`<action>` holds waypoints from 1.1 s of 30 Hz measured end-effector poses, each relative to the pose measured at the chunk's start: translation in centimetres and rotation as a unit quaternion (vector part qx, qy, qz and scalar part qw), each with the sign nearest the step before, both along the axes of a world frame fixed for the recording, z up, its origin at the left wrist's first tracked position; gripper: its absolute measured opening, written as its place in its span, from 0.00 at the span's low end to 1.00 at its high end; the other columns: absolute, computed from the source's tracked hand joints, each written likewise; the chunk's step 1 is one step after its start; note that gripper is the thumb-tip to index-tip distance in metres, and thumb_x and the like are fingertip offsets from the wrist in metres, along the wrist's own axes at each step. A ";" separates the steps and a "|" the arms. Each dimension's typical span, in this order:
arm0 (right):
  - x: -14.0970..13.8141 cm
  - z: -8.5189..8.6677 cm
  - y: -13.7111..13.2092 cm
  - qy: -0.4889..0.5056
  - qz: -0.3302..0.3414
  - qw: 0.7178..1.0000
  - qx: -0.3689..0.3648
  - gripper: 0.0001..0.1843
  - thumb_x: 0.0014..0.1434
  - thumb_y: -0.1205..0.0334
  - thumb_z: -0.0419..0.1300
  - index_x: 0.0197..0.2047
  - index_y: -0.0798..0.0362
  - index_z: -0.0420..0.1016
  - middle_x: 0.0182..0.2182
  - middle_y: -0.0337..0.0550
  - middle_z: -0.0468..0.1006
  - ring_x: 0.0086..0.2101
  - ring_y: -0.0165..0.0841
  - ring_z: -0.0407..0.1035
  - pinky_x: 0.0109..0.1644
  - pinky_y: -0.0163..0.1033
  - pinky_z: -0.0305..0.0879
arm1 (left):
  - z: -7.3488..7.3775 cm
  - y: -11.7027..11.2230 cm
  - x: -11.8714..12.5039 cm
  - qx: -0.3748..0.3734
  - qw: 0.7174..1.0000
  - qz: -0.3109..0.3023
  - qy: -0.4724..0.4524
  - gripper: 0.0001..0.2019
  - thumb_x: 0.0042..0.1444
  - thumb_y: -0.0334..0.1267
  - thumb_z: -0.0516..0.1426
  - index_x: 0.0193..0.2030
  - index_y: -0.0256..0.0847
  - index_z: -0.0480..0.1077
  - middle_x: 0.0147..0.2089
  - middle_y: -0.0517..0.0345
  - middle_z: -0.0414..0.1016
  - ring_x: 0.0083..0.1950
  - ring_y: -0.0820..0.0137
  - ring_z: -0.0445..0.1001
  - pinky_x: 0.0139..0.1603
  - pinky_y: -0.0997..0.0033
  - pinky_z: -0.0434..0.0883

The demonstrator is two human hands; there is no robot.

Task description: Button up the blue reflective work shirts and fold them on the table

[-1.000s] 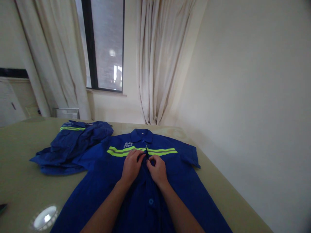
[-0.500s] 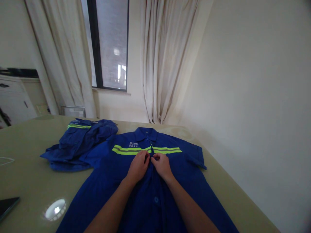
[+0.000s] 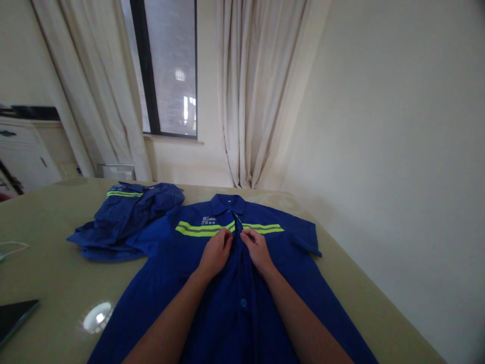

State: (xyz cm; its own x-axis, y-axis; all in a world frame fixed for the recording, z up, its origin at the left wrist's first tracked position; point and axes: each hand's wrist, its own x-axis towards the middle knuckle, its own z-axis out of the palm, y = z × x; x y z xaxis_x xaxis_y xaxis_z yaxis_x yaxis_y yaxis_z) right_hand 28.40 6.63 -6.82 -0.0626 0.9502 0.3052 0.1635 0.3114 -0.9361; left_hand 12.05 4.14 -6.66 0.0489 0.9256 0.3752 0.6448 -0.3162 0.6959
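Note:
A blue short-sleeved work shirt lies spread on its back, collar pointing away from me, with a yellow-green reflective band across the chest and white lettering above it. My left hand pinches the left edge of the front opening just below the band. Opposite it, my right hand pinches the right edge of the opening, which stands slightly lifted. A narrow gap separates the two hands. Lower on the front a round button shows. My fingers hide whatever small part lies between them.
A second blue garment lies bunched at the back left, touching the shirt's sleeve. A dark flat device and a white cable are on the left of the table. A wall runs along the right side.
My hands have drawn slightly apart, and the front opening between them has widened. The view has shifted a little. The shirt and the bunched garment stay in place.

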 end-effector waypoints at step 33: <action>0.9 -0.3 0.3 0.025 0.039 0.999 -0.024 0.15 0.50 0.58 0.67 0.42 0.49 0.84 0.40 0.43 0.84 0.41 0.41 0.76 0.50 0.46 0.70 | 0.0 -0.2 0.1 0.032 0.999 0.013 0.001 0.03 0.68 0.37 0.51 0.42 0.46 0.65 0.41 0.58 0.78 0.42 0.63 0.77 0.43 0.66 0.69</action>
